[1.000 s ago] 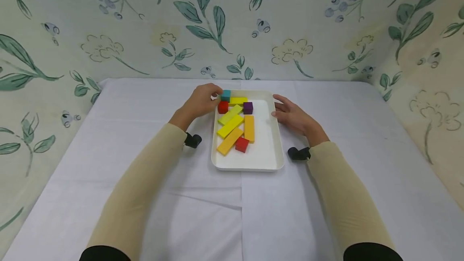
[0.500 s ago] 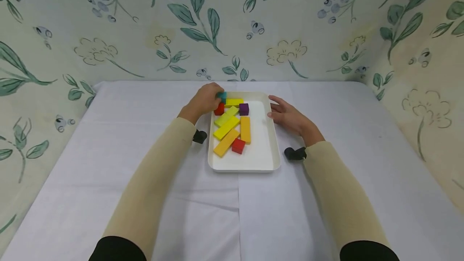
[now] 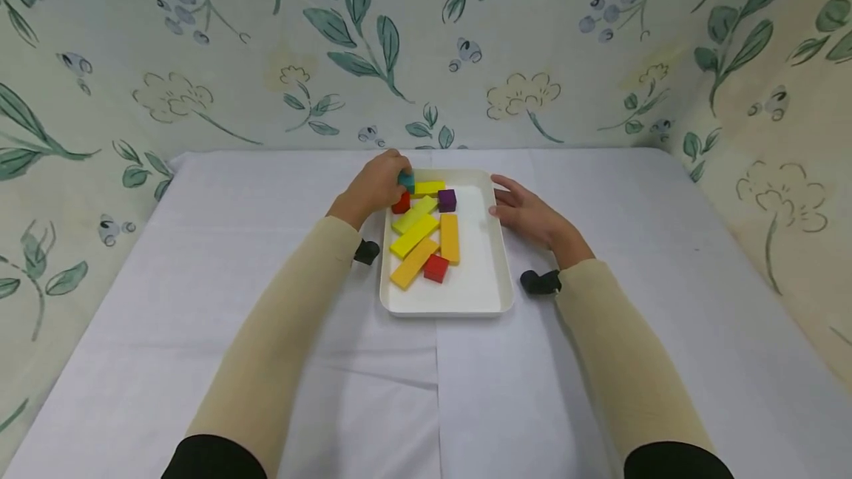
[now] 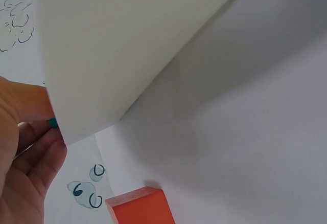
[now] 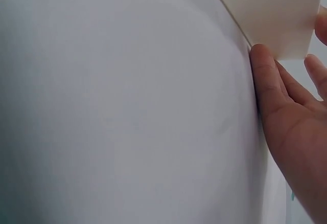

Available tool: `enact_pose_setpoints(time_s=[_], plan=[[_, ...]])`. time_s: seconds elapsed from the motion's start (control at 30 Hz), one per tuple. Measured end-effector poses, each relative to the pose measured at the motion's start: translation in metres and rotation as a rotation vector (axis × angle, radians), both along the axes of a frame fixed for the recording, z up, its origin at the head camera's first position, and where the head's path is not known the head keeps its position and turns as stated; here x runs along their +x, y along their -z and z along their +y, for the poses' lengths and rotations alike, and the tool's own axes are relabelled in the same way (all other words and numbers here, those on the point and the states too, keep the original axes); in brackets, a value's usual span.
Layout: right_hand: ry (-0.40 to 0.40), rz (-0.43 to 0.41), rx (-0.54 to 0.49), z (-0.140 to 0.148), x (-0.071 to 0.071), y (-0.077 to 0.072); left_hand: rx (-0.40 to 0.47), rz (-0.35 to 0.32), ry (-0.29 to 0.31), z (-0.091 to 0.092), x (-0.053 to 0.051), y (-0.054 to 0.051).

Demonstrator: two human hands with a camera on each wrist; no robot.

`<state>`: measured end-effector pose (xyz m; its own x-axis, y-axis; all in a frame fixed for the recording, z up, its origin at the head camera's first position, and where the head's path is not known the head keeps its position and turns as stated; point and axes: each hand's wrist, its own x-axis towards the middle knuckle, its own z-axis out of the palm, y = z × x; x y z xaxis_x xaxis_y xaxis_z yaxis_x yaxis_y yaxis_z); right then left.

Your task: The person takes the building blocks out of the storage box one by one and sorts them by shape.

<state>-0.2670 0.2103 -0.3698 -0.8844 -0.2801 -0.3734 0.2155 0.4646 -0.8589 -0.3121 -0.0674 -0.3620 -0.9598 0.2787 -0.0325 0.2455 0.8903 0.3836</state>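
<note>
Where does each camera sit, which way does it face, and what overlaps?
Head: worn on the head, facing forward and down at the white tray and colored blocks; left hand, right hand and sleeves show.
Left wrist: worn there, facing the tray's side; left hand shows.
Right wrist: worn there, facing white cloth and the tray; right hand shows.
Head and left wrist share the floral backdrop.

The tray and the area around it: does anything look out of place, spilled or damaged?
Yes: in the left wrist view, an orange-red block is outside the white tray, whereas the head view shows the coloured blocks inside it. I see no spill or damage.
</note>
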Motion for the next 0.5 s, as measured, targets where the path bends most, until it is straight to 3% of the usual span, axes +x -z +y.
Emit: enact_pose_setpoints(time_s=[0.37, 0.5], plan=[[-0.008, -0.005, -0.036, 0.003, -0.004, 0.004, 0.319, 0.067, -0.007, -0.012, 0.003, -0.001], [-0.008, -0.002, -0.024, 0.002, -0.004, 0.004, 0.381, 0.078, 0.006, -0.017, 0.006, -0.004]])
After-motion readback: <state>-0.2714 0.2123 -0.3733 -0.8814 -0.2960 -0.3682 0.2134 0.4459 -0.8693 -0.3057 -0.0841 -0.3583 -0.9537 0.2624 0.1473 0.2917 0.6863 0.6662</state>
